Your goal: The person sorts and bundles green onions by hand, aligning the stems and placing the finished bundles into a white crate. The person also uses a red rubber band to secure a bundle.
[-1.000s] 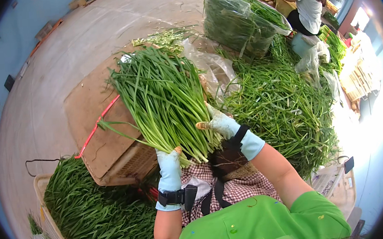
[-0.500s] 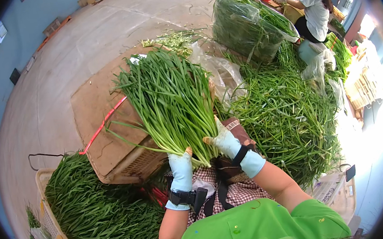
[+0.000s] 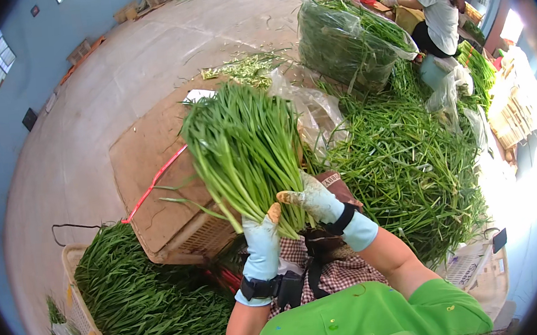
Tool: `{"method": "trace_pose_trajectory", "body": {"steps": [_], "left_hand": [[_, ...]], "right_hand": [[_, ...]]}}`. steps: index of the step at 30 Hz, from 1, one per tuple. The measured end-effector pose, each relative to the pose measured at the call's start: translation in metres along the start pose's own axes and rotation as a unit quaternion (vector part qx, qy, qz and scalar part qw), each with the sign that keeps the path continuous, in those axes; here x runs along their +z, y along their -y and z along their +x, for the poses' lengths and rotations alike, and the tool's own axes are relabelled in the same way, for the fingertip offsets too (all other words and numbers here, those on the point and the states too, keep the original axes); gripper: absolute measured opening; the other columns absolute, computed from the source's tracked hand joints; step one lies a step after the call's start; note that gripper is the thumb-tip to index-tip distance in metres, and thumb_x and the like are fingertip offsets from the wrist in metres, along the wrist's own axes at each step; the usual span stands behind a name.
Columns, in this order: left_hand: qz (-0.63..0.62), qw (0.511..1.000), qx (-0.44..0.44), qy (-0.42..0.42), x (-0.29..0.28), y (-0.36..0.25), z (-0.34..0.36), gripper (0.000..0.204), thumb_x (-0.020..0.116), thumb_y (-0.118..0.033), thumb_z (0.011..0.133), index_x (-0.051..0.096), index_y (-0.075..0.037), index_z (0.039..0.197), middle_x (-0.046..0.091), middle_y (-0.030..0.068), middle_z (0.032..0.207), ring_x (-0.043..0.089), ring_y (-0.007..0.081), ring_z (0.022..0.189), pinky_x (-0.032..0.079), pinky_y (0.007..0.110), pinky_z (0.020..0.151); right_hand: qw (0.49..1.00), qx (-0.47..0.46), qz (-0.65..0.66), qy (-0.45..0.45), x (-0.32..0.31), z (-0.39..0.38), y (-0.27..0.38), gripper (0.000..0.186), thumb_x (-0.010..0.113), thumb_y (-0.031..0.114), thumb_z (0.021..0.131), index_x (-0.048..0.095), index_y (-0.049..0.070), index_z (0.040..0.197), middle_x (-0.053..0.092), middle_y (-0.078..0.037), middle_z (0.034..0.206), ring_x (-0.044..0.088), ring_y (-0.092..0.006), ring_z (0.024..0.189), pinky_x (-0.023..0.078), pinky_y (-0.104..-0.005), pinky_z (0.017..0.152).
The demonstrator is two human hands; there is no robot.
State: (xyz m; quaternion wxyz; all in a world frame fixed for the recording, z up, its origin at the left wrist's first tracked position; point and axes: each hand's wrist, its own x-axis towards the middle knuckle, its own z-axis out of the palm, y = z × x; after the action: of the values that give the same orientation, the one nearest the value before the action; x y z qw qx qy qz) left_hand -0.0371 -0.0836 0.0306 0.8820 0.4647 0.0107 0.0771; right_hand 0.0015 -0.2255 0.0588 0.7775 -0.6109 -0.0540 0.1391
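Nearest is the front of a person's bright green shirt, with a red-and-white checked cloth over the lap. Above the lap, two hands in pale blue gloves hold a thick bunch of green stalks. The left hand has its grip closed at the lower left, thumb on top, fingers hidden beneath. The right hand clasps the right edge, thumb across the top. Pinched from both sides near the pale ends, the loose stalks are probably less likely to slip apart.

The bunch points away from the body, its leaves over a brown board, which likely spares the wrists some weight; whether the tips touch it is unclear. The board lies on a lattice crate, apparently to raise it. A red strap crosses its left side.

At lower left, a pale crate contains dense leaves, within arm's reach. To the right spreads a heap of loose greens. Beyond stands a stuffed clear bag; farther back, another person sits.
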Motion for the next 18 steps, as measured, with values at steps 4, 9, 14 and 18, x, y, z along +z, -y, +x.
{"method": "trace_pose_trajectory", "body": {"steps": [4,9,14,18], "left_hand": [[-0.004,0.984,-0.157,-0.086,-0.015,-0.011,0.006,0.032,0.062,-0.005,0.082,0.052,0.003,0.111,0.061,0.0114,0.099,0.063,0.0200,0.084,0.053,0.032,0.076],[-0.115,0.946,-0.301,-0.032,-0.032,-0.014,0.009,0.029,0.059,-0.014,0.085,0.055,0.002,0.110,0.062,0.0151,0.103,0.063,0.0266,0.089,0.054,0.038,0.079],[-0.270,0.881,-0.389,0.002,-0.042,-0.002,0.006,0.032,0.057,-0.018,0.088,0.052,-0.001,0.115,0.060,0.0131,0.111,0.061,0.0263,0.096,0.051,0.039,0.086],[-0.161,0.910,-0.382,0.010,-0.050,0.010,0.004,0.031,0.056,-0.017,0.089,0.052,0.001,0.114,0.061,0.0131,0.107,0.061,0.0260,0.095,0.052,0.039,0.083]], "right_hand": [[0.988,0.079,0.130,0.015,0.001,0.002,0.009,0.043,0.067,0.018,0.082,0.051,0.001,0.118,0.061,-0.007,0.104,0.060,-0.0159,0.090,0.050,-0.0298,0.078],[0.954,0.229,0.192,-0.010,0.000,0.013,-0.014,0.026,0.065,0.016,0.082,0.059,0.000,0.101,0.064,-0.009,0.086,0.064,-0.0195,0.070,0.055,-0.0310,0.062],[0.969,0.218,0.115,-0.004,-0.005,0.018,-0.037,0.029,0.066,0.020,0.083,0.061,0.000,0.102,0.065,-0.008,0.088,0.063,-0.0167,0.073,0.052,-0.0301,0.063],[0.971,0.095,-0.217,-0.009,-0.007,0.016,-0.039,0.042,0.068,0.029,0.082,0.058,-0.002,0.108,0.064,-0.013,0.099,0.061,-0.0202,0.088,0.049,-0.0309,0.076]]}}
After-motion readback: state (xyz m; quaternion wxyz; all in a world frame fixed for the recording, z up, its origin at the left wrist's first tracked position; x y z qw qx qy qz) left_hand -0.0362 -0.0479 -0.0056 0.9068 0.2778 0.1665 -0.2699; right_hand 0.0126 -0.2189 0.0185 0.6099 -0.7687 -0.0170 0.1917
